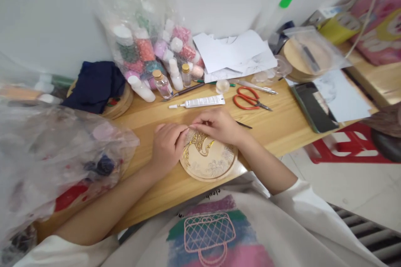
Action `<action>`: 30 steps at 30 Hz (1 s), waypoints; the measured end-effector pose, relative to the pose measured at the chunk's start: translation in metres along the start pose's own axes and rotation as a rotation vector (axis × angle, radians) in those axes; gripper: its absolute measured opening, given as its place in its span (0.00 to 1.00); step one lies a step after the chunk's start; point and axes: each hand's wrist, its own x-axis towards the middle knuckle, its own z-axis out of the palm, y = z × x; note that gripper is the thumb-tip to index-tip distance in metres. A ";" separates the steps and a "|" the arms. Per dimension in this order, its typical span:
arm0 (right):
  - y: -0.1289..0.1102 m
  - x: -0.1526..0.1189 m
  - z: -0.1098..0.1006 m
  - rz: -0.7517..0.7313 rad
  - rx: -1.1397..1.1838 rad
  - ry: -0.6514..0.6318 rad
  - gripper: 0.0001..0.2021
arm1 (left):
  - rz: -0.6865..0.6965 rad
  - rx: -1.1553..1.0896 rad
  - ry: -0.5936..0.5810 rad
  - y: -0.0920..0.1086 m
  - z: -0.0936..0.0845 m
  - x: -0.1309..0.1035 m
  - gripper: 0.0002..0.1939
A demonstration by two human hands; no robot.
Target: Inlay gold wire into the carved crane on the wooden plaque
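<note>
A round pale wooden board [216,166] lies on the desk close to my body. Gold wire [200,141] forms a curved, scaly figure on its upper left part, and drawn wave lines show along the lower part. My left hand [169,144] is closed at the board's upper left edge, thumb and forefinger pinched. Above the board's top edge, my right hand [219,125] is also pinched, its fingertips meeting the left ones. Whatever sits between the fingertips is too small to make out. The hands hide the board's upper rim.
A white tube [205,101], red-handled scissors [249,99] and a dark thin tool [244,125] lie beyond my hands. Behind stand small bottles [163,84] and a bag of coloured jars [145,48]. Plastic bags [69,150] crowd the left; a phone [315,108] lies right.
</note>
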 end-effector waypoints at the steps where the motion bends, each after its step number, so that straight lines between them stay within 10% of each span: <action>1: -0.001 0.001 0.001 0.007 -0.017 -0.002 0.06 | 0.011 0.003 -0.002 -0.001 0.000 0.000 0.11; 6: -0.006 -0.002 -0.009 0.050 -0.098 0.007 0.05 | 0.073 0.042 0.007 0.000 -0.003 0.000 0.10; 12: 0.013 -0.037 -0.054 0.270 -0.270 0.310 0.09 | 0.155 0.100 0.072 0.000 0.002 -0.002 0.10; 18: 0.021 -0.058 -0.058 0.367 -0.333 0.194 0.04 | 0.162 0.127 0.162 0.006 0.003 -0.001 0.08; 23: 0.018 -0.056 -0.055 0.343 -0.247 0.187 0.07 | 0.104 0.086 0.200 0.034 -0.024 0.018 0.07; 30: -0.038 -0.017 -0.112 0.017 0.053 0.205 0.09 | -0.226 -0.305 0.297 0.093 -0.079 0.073 0.05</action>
